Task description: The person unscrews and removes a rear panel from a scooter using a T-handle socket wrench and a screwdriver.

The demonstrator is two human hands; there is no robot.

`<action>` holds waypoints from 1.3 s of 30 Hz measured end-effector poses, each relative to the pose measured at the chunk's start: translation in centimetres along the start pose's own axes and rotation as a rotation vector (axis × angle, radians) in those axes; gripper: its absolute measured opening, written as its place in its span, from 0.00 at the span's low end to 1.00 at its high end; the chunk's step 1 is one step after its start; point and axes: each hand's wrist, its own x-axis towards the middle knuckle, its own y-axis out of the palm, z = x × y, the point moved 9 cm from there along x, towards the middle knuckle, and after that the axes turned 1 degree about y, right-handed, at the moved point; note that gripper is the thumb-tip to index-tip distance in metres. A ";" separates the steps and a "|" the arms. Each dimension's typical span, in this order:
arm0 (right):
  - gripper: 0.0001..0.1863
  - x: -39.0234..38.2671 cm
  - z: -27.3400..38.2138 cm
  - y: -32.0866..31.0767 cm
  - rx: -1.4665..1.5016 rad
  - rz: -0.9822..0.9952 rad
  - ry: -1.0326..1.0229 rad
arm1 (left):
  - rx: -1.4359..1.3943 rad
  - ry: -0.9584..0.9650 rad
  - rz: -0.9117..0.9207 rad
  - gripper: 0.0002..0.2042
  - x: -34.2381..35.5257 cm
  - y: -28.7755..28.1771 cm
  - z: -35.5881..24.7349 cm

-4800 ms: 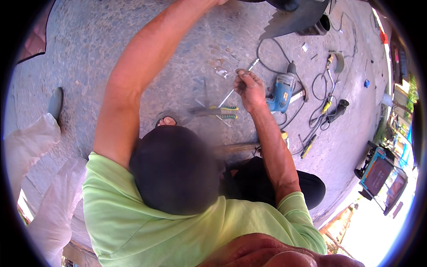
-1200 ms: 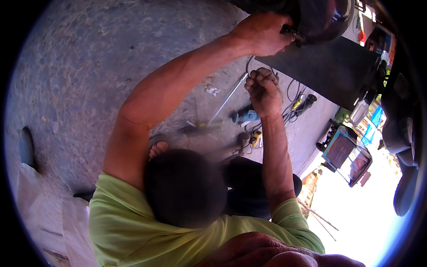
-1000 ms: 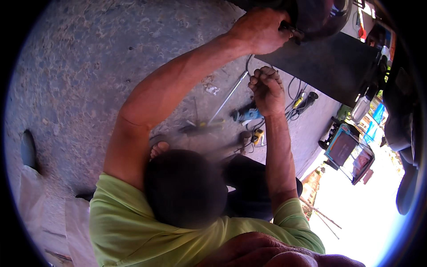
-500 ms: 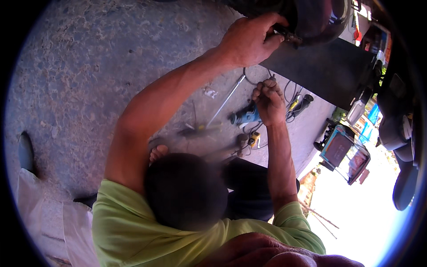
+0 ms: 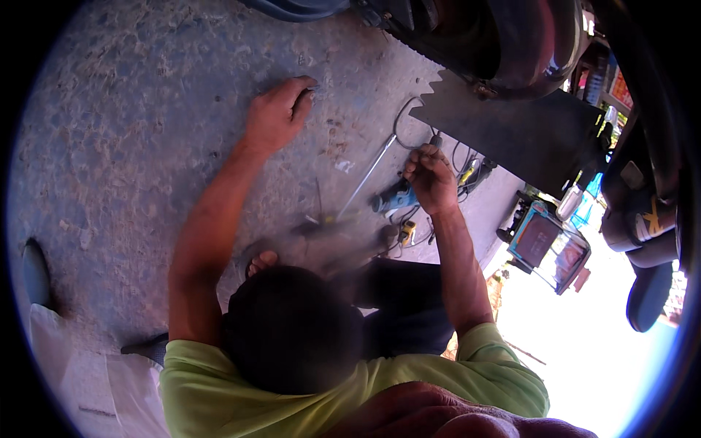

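The dark sheet (image 5: 511, 131) runs from the upper middle of the frame toward the right, its toothed edge facing left. Its upper side passes behind a glossy dark cover (image 5: 544, 51); whether the two are joined I cannot tell. A small fitting (image 5: 483, 90) sits on the cover's lower rim.

My right hand (image 5: 431, 179) is just right of the middle, below the sheet and apart from it. The fingers are curled in, tips close to the thumb; I cannot tell whether something small is pinched there. Behind it lies the blue drill (image 5: 394, 199), its body showing left of my wrist and its dark nose above my fingertips.

My left hand (image 5: 277, 117) is left of the upper middle, over the grey floor (image 5: 146, 146) and well apart from the sheet. It is half closed, thumb and forefinger pointing right. There is a tiny light spot by the fingertips, but I cannot tell if I have hold of anything.

Between my hands a silver rod (image 5: 369, 175) slants up to a loop of black cable (image 5: 396, 120). A yellow tool (image 5: 407, 233) lies below the drill.

My dark knee (image 5: 292, 328) fills the lower middle. At lower left is another person's pale trouser leg (image 5: 62, 358); at right, a blue-framed box (image 5: 537, 237).
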 end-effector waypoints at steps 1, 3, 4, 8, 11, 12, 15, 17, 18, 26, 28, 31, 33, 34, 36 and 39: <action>0.09 0.4 0.0 0.5 0.011 0.030 0.011 | 0.037 0.022 -0.007 0.12 0.1 -0.1 -0.3; 0.09 1.0 0.5 1.8 0.018 0.049 0.016 | 0.013 0.003 -0.007 0.11 0.1 -0.2 -0.1; 0.09 1.2 0.8 2.5 0.022 0.059 0.018 | 0.001 -0.006 -0.006 0.11 0.1 -0.3 -0.1; 0.09 2.0 1.7 4.2 0.014 0.070 0.009 | -0.028 0.003 -0.023 0.11 0.2 -0.6 0.0; 0.09 2.2 2.1 4.7 0.001 0.068 0.007 | -0.072 -0.014 -0.030 0.11 0.2 -0.6 0.0; 0.09 2.3 2.2 4.8 -0.005 0.072 0.009 | -0.078 -0.019 -0.030 0.10 0.2 -0.7 -0.1; 0.09 2.3 2.5 5.1 -0.003 0.086 0.012 | -0.067 -0.018 -0.019 0.10 0.4 -0.7 -0.2; 0.09 2.3 2.7 5.2 0.003 0.090 0.007 | -0.056 -0.016 -0.013 0.10 0.4 -0.8 -0.3; 0.09 2.3 2.9 5.2 0.001 0.083 0.003 | -0.060 -0.021 -0.011 0.10 0.3 -0.7 -0.1; 0.10 2.2 3.3 4.7 0.022 0.106 -0.004 | -0.076 -0.039 -0.014 0.10 0.3 -0.6 -0.1; 0.10 2.1 3.2 4.9 0.038 0.087 0.012 | -0.080 -0.040 -0.017 0.10 0.3 -0.7 -0.1; 0.10 2.3 2.6 3.8 0.040 0.050 0.011 | -0.080 -0.061 -0.012 0.10 0.2 -0.6 -0.2; 0.09 2.1 2.1 3.7 0.032 0.063 0.037 | -0.083 -0.071 -0.011 0.10 0.2 -0.6 -0.1; 0.09 2.1 1.8 3.8 0.028 0.069 0.051 | -0.084 -0.077 -0.010 0.11 0.2 -0.6 0.0; 0.10 1.9 1.6 3.9 0.035 0.060 0.053 | -0.091 -0.084 -0.023 0.11 0.0 -0.5 0.4; 0.10 1.7 1.6 3.8 0.107 0.063 0.050 | -0.067 -0.080 -0.022 0.11 0.1 -0.4 0.6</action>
